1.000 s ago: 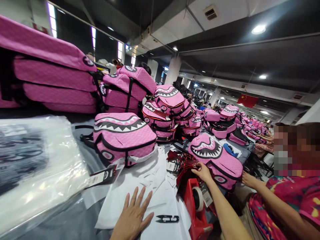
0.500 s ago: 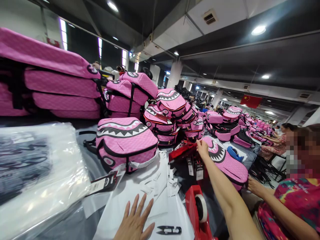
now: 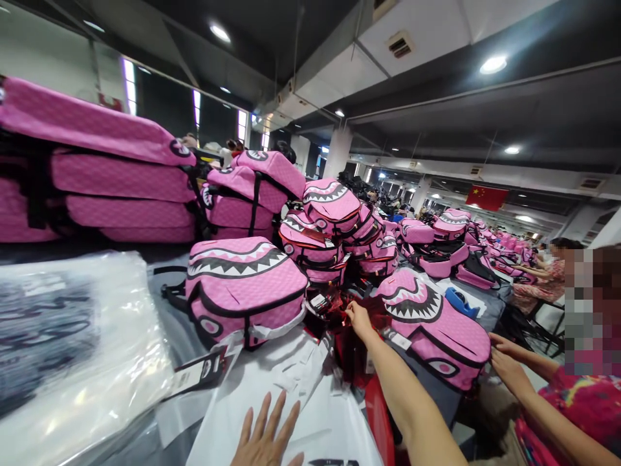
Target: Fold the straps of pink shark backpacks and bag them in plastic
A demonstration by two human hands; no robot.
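My left hand lies flat with its fingers spread on a white plastic sheet. Stretched forward, my right hand has its fingers closed on a bundle of red and black hang tags, blurred by motion. Left of that bundle sits a pink backpack with a shark-mouth print. Another pink shark backpack lies to the right of my right hand. Thread snips show at the bottom edge, mostly cut off. My right forearm partly covers a red tape dispenser.
Clear plastic bags are piled at the left, beside a black-and-white tag. Stacked pink backpacks rise behind. A blue tape dispenser stands farther right. A co-worker's hands touch the right backpack.
My right hand has moved left and toward me, bringing the red and black hang tags along. The right backpack has shifted slightly right and nearer. My left hand stays spread on the sheet.
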